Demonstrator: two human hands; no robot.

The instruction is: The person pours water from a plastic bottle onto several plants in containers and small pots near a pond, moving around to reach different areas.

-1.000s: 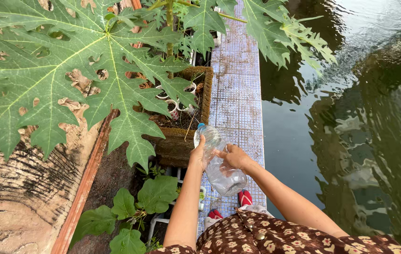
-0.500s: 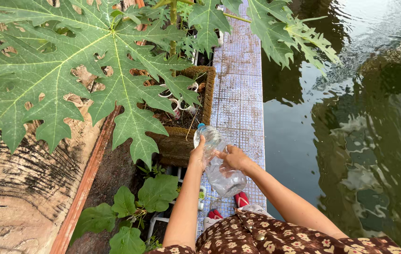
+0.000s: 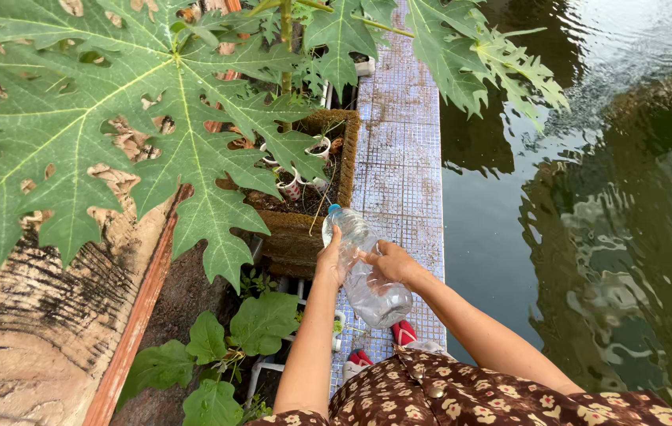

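A clear plastic bottle (image 3: 367, 288) with a blue cap is tilted, its neck aimed at a brown rectangular planter (image 3: 334, 140). My left hand (image 3: 329, 259) grips the bottle near its neck from the left. My right hand (image 3: 389, 263) holds its middle from the right. A little water sits in the bottle's lower end. The planter holds soil, small white cups and a papaya stem (image 3: 286, 59).
A big holed papaya leaf (image 3: 99, 118) hangs over the left. A narrow blue tiled walkway (image 3: 399, 158) runs ahead, with dark water (image 3: 588, 197) along its right edge. A low green plant (image 3: 225, 339) grows below left. My red sandals (image 3: 403, 333) show below the bottle.
The view has shifted slightly and the leaves have swayed. Both hands still hold the tilted bottle in about the same place.
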